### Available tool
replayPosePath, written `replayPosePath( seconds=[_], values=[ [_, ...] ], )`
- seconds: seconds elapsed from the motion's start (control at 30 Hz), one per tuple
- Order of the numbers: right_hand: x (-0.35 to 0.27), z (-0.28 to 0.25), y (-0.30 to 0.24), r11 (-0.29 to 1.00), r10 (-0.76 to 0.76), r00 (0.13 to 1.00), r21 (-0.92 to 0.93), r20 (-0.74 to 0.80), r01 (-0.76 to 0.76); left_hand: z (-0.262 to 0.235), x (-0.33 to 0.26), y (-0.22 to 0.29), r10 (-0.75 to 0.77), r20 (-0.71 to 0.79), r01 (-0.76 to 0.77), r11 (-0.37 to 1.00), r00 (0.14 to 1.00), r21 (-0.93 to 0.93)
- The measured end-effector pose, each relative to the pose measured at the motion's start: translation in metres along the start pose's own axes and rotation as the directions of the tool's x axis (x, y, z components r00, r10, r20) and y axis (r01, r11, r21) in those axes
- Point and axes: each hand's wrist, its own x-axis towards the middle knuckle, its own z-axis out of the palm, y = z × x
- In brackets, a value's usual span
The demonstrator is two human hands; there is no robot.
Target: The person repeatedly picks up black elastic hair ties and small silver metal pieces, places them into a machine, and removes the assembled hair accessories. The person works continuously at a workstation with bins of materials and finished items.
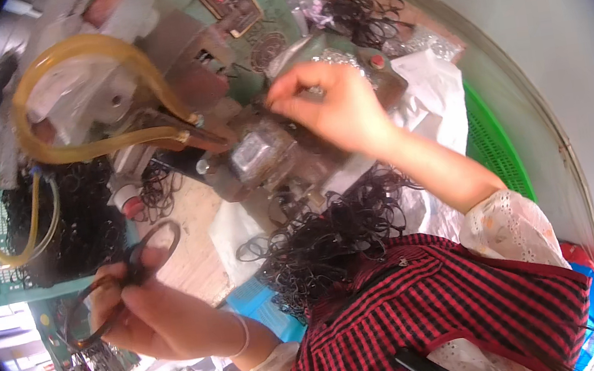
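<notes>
rings in hand: thin black rubber O-rings point(144, 264), a few stretched into a loop, held up over the left edge of the bench point(191, 237).
left hand: left hand point(150, 313) clenched around the loop, thumb and fingers pinching the strands where they bunch together.
right hand: right hand point(328, 106) raised over the small grey metal press fixture point(260, 153), fingertips pinched together; something tiny may be between them, can't tell what.
handling: looks very light, soft and stretchy, no stiffness. Rings snag on one another, so single ones likely drag neighbours along. Not fragile; probably springs back when released.
where to grip: pinch a strand between thumb and forefinger, or hook a finger through the loop. A flat-palm grab would probably lift a clump.
stock: big tangled heap of the same black rings point(320, 246) in the lap area, just above the red-and-black checked apron point(440, 302).
around: curved yellowish translucent hose point(67, 95) looping off the machine at left; green plastic crate point(494, 144) at right.
</notes>
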Motion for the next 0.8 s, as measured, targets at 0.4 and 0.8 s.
replayPosePath(
  seconds=[0.4, 0.8],
  values=[
    [-0.027, 0.066, -0.026, 0.824, 0.248, 0.968, 0.536, -0.047, -0.185, 0.022, 0.008, -0.034, -0.089, 0.0, 0.088, 0.987, 0.996, -0.138],
    [-0.031, 0.073, -0.017, 0.863, 0.198, 0.973, 0.49, -0.115, -0.118, 0.029, 0.009, -0.027, -0.171, -0.062, 0.159, 0.974, 0.983, -0.163]
  ],
)
